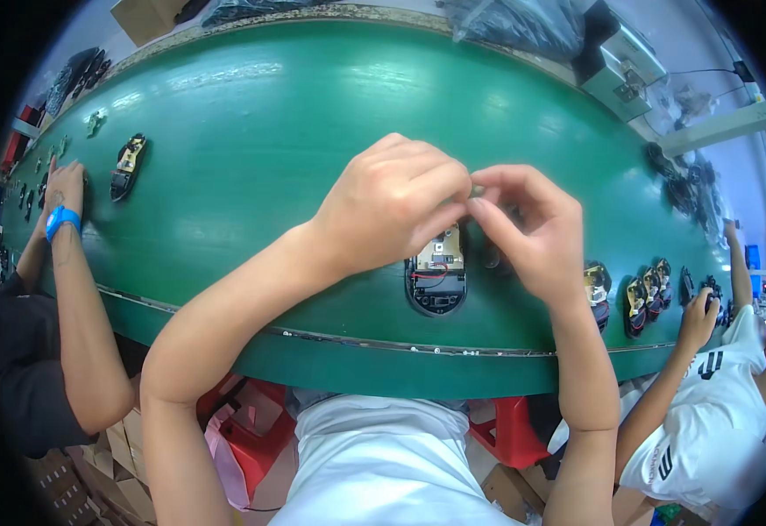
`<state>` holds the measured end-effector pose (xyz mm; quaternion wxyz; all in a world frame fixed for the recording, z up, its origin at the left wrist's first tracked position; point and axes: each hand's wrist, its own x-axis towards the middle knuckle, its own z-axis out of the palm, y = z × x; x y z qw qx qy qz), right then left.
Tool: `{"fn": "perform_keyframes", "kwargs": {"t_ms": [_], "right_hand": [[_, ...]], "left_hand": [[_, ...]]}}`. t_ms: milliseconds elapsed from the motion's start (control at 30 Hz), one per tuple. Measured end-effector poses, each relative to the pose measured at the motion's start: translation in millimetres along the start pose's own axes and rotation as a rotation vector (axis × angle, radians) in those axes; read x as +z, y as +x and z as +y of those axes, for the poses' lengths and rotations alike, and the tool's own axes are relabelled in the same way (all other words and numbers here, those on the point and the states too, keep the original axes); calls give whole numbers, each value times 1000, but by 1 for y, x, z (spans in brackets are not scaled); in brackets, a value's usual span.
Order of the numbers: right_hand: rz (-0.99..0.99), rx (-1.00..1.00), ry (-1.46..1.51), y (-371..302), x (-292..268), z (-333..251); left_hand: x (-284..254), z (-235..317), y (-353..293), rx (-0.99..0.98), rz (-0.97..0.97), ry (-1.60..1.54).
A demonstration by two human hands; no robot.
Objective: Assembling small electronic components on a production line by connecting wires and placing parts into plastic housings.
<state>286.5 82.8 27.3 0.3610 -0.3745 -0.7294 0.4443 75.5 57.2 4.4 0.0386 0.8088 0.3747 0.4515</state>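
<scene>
An open black mouse base (436, 279) with a bare circuit board and red wires lies on the green conveyor belt (260, 149) in front of me. My left hand (392, 206) and my right hand (528, 228) meet just above it, fingertips pinched together on something very small that I cannot make out. Both hands hide the far end of the mouse base.
Several more open mouse bases (646, 298) lie on the belt at the right, one (127, 167) at the left. A person with a blue wristband (61, 217) works at the left, another in a white shirt (716, 412) at the right. Red stools and cardboard boxes stand below.
</scene>
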Motion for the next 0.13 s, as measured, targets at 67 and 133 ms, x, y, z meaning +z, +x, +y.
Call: {"fn": "perform_keyframes", "kwargs": {"t_ms": [67, 133], "right_hand": [[-54, 70, 147, -6, 3, -4], [-88, -13, 96, -8, 1, -5]], "left_hand": [[-13, 9, -4, -55, -50, -1], [-19, 14, -5, -76, -57, -38]]}}
